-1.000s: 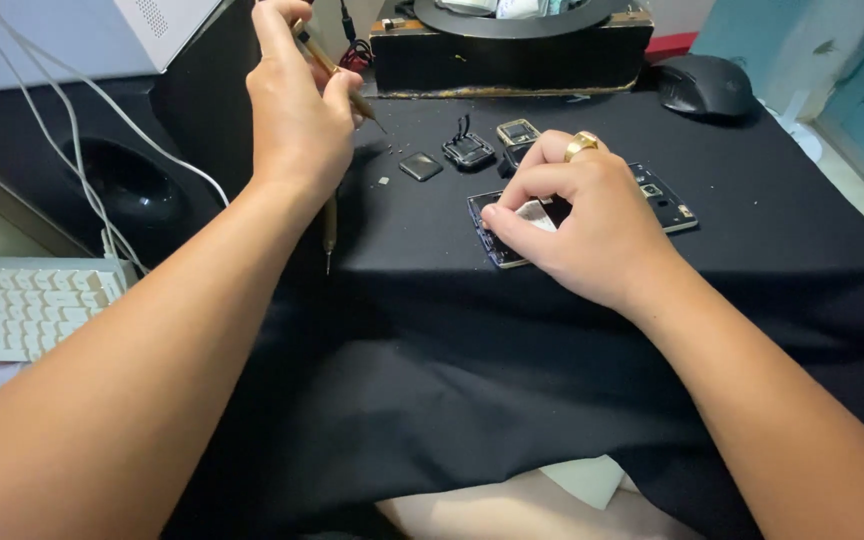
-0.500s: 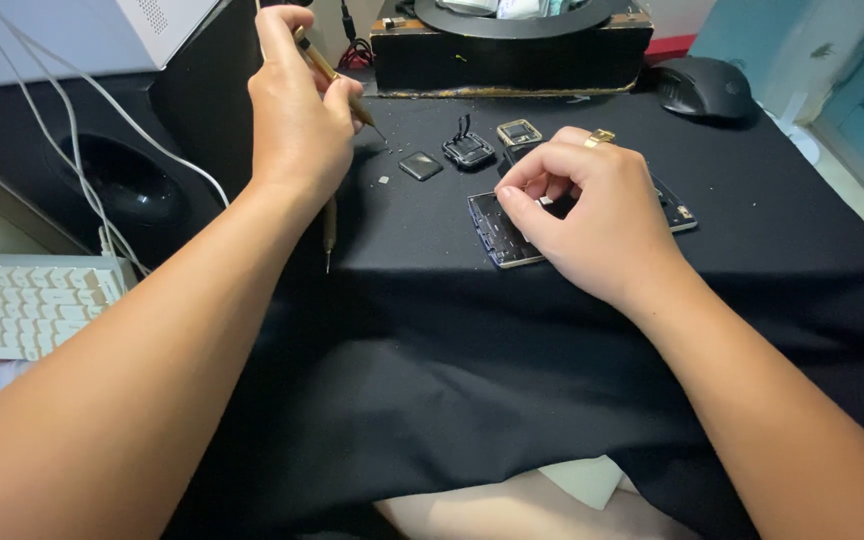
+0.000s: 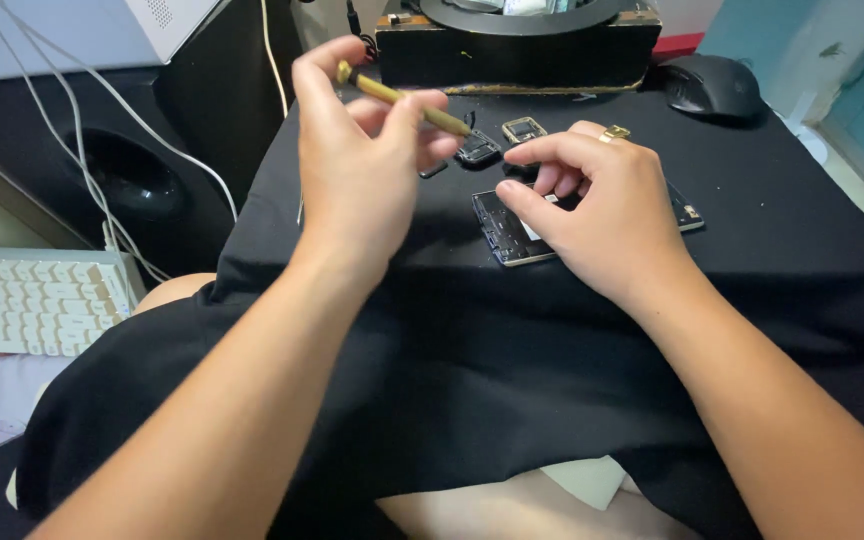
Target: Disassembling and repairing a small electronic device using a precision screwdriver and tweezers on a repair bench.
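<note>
My left hand [image 3: 357, 165] is raised over a black cloth [image 3: 472, 350] and grips a thin brass-coloured screwdriver [image 3: 392, 97], tip pointing right and down. My right hand [image 3: 607, 215], with a gold ring on one finger, rests on an opened phone [image 3: 512, 230] lying flat on the cloth; thumb and fingers pinch at its upper middle. Small phone parts [image 3: 522, 130] lie just beyond the hands, one dark and one with a metal frame.
A black box [image 3: 522, 45] with a round stand on it sits at the back. A black mouse [image 3: 714, 87] lies at the back right. A speaker [image 3: 122, 175] with white cables is on the left, and a white keyboard [image 3: 32, 300] lies at the lower left.
My left hand has come down and right toward the phone, swinging the screwdriver from upright to nearly level. My right hand has stayed on the phone, fingers shifting slightly.
</note>
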